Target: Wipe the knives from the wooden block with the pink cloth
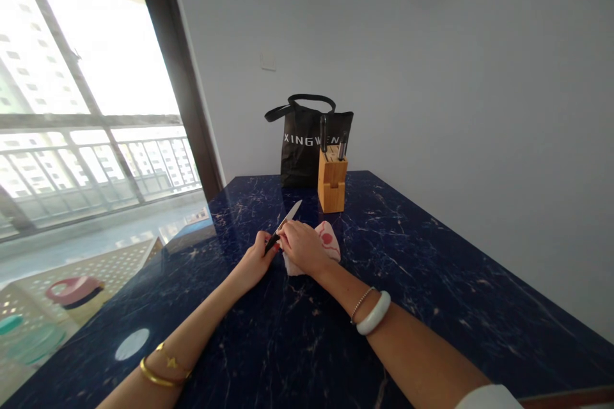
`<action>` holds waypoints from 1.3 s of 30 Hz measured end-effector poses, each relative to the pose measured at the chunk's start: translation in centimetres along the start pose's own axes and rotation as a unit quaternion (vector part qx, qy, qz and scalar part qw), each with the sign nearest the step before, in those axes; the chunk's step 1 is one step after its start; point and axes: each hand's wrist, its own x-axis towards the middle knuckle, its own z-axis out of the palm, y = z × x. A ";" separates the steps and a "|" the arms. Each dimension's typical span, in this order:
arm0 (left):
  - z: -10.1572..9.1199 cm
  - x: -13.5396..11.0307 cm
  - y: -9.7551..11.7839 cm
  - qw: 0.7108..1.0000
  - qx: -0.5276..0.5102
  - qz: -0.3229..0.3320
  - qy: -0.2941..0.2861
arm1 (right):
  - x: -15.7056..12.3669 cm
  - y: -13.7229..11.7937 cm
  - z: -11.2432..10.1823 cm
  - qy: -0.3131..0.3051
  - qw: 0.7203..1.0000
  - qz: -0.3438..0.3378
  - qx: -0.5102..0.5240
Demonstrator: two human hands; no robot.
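Note:
My left hand is closed round the black handle of a kitchen knife. Its blade points up and away, toward the far side of the table. My right hand is closed on a white cloth with a red pattern, its fingers at the knife where handle and blade meet. Part of the cloth lies under this hand and shows on both sides of it. Just beyond the hands stands a wooden knife block with a few dark-handled tools in its top.
A black tote bag stands behind the knife block, near the wall. Everything rests on a dark blue marbled table. Lower left, beside the table, are a cream perforated basket and a pink-lidded container. A window fills the left.

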 end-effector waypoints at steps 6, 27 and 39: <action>-0.1 0.2 -0.2 1.000 -0.002 -0.015 0.012 | -0.1 0.2 0.2 -0.010 1.000 0.024 -0.007; 0.0 -0.2 0.5 0.998 0.040 0.027 -0.026 | 0.0 0.9 -0.2 0.044 0.996 0.072 0.015; 0.3 -0.4 0.5 0.999 -0.021 0.017 -0.030 | -0.2 4.6 0.4 0.104 0.959 0.261 0.027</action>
